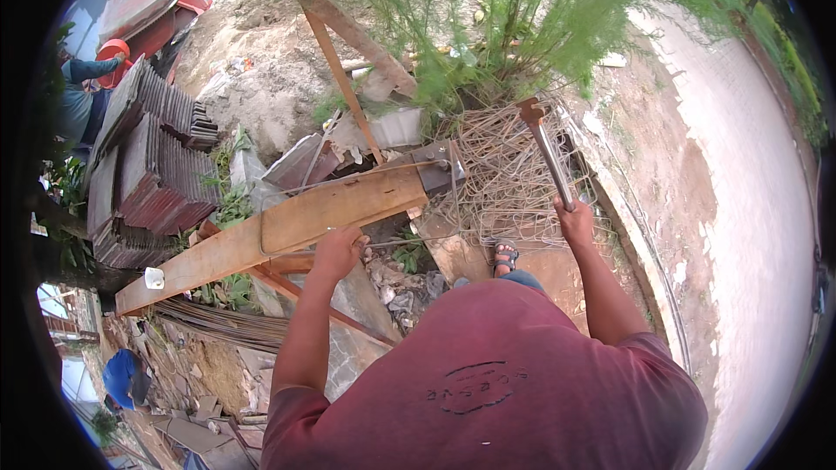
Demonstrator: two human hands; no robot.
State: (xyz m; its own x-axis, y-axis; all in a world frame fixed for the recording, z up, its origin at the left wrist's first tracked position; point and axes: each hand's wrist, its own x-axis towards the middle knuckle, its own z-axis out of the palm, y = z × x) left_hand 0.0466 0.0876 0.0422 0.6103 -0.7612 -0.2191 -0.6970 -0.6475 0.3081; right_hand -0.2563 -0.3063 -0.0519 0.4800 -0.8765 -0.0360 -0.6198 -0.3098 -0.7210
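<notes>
My left hand (340, 252) is closed at the near edge of a long wooden plank (340, 205), gripping a thin bent steel rod (409, 241). The rod stretches right from my fist, and another length crosses the plank top. At the plank's right end sits a dark metal plate (438, 167) with small upright pins. In my right hand (575, 221) is a hammer-like tool (553, 159) with a smooth metal shaft and a rusty brown head, raised away from the plank. A tangled heap of bent steel rods (514, 183) lies beneath and beyond it.
Stacked roof tiles (161, 170) stand left, near a person in a teal sleeve (83, 74) and a cement mixer (139, 9). Wooden posts (348, 91) and a feathery green bush (505, 35) rise ahead. Straight rods (218, 322) lie lower left; a concrete kerb (631, 235) runs right.
</notes>
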